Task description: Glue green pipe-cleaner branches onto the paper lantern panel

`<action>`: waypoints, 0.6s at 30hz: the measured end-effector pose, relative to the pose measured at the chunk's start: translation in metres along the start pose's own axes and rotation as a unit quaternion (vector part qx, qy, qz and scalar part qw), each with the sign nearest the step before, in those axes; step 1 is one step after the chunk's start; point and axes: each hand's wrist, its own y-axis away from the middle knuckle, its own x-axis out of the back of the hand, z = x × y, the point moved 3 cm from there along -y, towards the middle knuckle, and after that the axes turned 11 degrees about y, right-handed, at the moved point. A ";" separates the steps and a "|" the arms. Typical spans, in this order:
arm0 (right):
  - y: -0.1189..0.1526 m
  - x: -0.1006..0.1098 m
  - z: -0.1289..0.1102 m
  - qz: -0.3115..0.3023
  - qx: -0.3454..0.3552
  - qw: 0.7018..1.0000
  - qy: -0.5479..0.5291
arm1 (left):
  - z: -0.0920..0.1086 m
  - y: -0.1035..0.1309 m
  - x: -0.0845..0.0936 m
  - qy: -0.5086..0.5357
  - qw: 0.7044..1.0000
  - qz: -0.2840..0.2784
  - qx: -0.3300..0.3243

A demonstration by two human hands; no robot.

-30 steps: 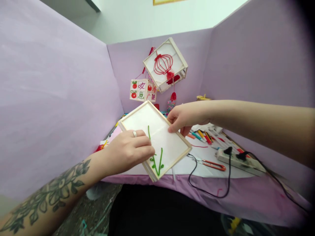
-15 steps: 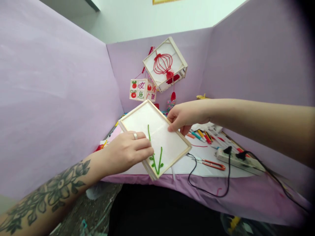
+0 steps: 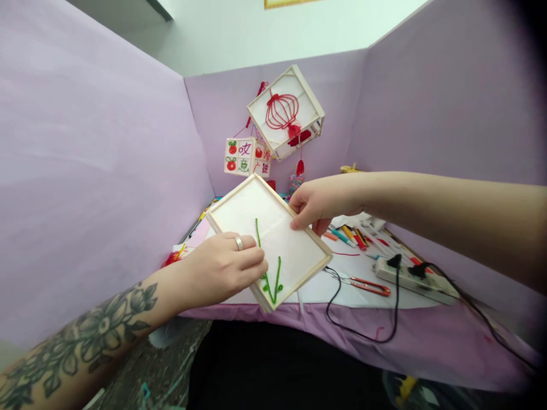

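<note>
My right hand grips the upper right edge of a white square lantern with a pale wooden frame, thumb on the face and fingers behind. The lantern is tilted, one corner up. On its white face are green stems with small leaves, which look like fuzzy craft wire. My left hand, with a ring, lies over the face's left side. Its fingers are curled and pressed together against the longer stem, covering part of it. Whatever is under those fingertips is hidden.
Behind hang a lantern with a red lantern design and a smaller decorated box lantern. On the table to the right are several pens, red-handled snips and a power strip with black cables. Lilac panels enclose the table.
My left hand's fingers have shifted and curled slightly on the lantern face, the knuckles a little lower. My right hand and the lantern stay nearly where they were.
</note>
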 end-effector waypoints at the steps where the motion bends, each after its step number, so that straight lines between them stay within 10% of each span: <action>1: 0.000 0.000 -0.001 0.000 -0.001 1.000 -0.002 | 0.000 0.000 0.000 -0.002 1.000 -0.001 -0.003; 18: 0.000 0.000 -0.001 0.002 -0.002 1.000 0.004 | -0.001 0.005 -0.001 0.024 0.999 0.027 0.005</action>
